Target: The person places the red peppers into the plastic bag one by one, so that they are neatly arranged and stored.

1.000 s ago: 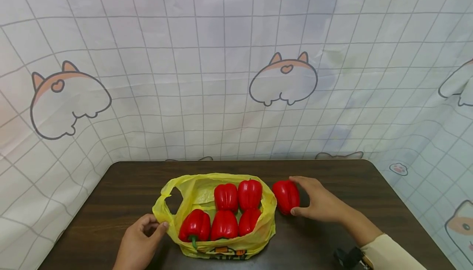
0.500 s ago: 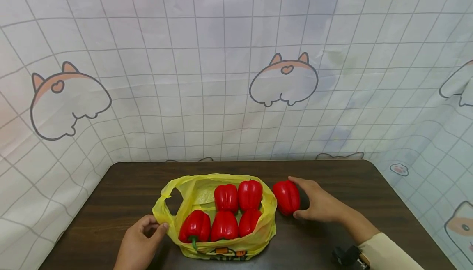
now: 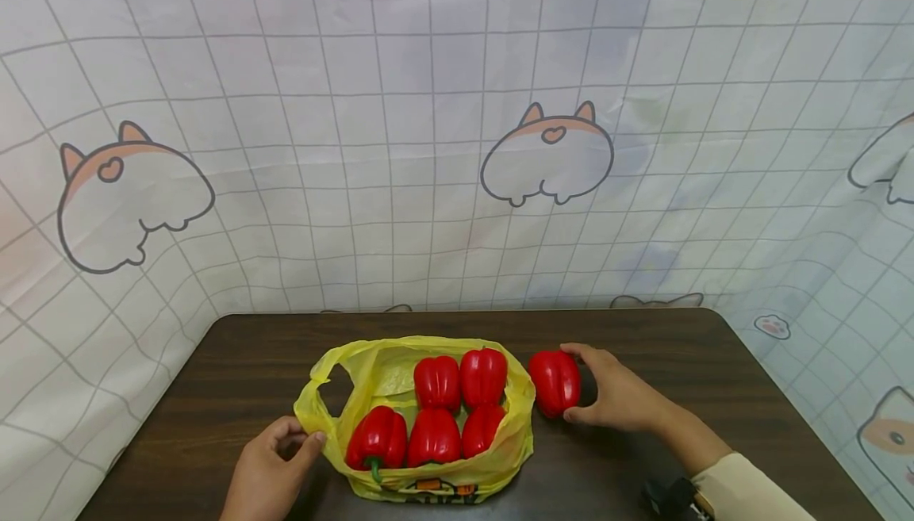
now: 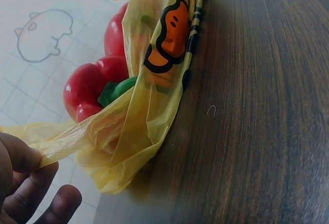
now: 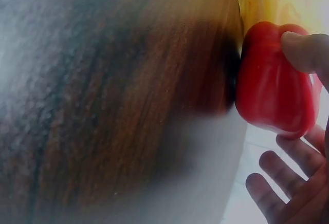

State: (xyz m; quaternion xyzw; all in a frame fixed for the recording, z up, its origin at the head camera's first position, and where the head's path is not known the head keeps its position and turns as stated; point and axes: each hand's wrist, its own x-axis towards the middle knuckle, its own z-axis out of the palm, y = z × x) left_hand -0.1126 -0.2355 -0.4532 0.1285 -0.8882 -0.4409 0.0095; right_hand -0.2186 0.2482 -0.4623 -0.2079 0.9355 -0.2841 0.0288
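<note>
A yellow plastic bag [image 3: 514, 457] stands open on the dark table, with several red bell peppers [image 3: 433, 435] inside. My left hand [image 3: 267, 461] pinches the bag's left handle between thumb and fingers; the left wrist view shows the handle [image 4: 61, 142] stretched taut from the fingertips. One pepper in the bag shows a green stem [image 4: 125, 85]. Just right of the bag, outside it, another red bell pepper [image 3: 554, 383] sits on the table. My right hand [image 3: 621, 394] grips it, thumb on the near side, fingers on the far side. Those far fingertips are partly hidden.
The dark wood-grain table [image 3: 236, 362] ends at a back edge against a white gridded cloth [image 3: 428, 227] with cartoon animal prints. A black device [image 3: 671, 497] is on the right wrist, by a cream sleeve [image 3: 750, 489].
</note>
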